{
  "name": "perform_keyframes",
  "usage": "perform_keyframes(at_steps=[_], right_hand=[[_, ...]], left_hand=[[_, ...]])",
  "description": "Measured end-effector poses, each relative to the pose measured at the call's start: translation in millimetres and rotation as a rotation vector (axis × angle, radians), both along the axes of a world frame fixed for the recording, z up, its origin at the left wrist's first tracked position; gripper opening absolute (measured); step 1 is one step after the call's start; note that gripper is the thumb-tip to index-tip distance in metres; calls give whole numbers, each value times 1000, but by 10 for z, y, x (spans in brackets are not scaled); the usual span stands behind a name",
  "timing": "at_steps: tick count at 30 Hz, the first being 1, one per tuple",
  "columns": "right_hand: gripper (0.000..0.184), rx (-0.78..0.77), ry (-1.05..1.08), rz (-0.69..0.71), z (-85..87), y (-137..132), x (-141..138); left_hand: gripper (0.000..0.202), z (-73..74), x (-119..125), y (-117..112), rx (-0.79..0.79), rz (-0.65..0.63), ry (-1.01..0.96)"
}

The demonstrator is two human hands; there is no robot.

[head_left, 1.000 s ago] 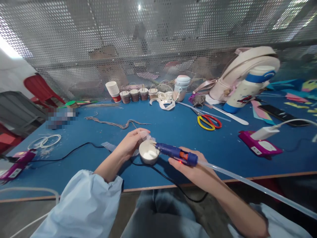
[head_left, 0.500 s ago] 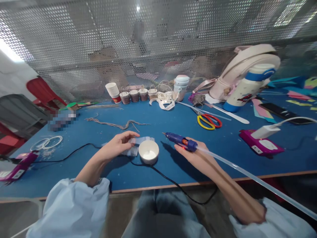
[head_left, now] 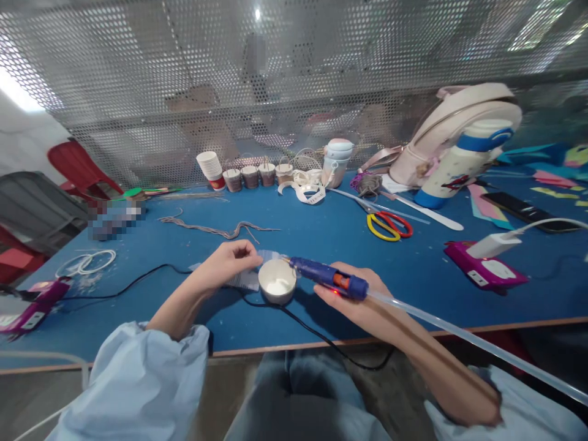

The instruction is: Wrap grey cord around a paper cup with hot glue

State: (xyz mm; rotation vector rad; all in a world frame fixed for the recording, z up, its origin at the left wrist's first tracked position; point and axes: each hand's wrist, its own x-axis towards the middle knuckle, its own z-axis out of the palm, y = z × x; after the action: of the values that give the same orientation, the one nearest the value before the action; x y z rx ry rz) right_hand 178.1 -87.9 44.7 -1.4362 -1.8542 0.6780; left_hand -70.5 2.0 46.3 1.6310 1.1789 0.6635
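Observation:
My right hand (head_left: 356,298) grips a blue glue gun (head_left: 327,277) with a long clear glue stick (head_left: 459,337) trailing from its back. The nozzle points left and touches the far rim of a small white paper cup (head_left: 277,282) standing on the blue table (head_left: 321,239). My left hand (head_left: 228,263) pinches a pale, translucent strip (head_left: 248,278) that lies flat just left of and behind the cup. A black cord (head_left: 316,334) runs under the cup towards the table's front edge.
Yellow and red scissors (head_left: 389,225), a stack of cups (head_left: 210,168), several small brown cups (head_left: 257,176), white bands (head_left: 309,191), a bottle (head_left: 454,165), purple power strips (head_left: 487,269) (head_left: 32,306), a twisted cord (head_left: 215,229) and a phone (head_left: 523,213) lie around. A perforated metal screen (head_left: 294,73) closes the back.
The glue gun swung away to the right half a second ago, then came back left to the cup's rim. My left hand let the strip down flat and pinched it again.

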Motion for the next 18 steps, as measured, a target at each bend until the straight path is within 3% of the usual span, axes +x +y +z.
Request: perform_keyframes(at_steps=[6,13,18], right_hand=[[10,116,-194,258,36,53,-106],[11,256,-415,271,-116,136,-188],[11,274,-473,271,-153,135,-186]], left_hand=[[22,-87,93,33,-137,65,-205],[24,-117,174,29,-157,81,-280],[26,-132,177,41,-166,86,-299]])
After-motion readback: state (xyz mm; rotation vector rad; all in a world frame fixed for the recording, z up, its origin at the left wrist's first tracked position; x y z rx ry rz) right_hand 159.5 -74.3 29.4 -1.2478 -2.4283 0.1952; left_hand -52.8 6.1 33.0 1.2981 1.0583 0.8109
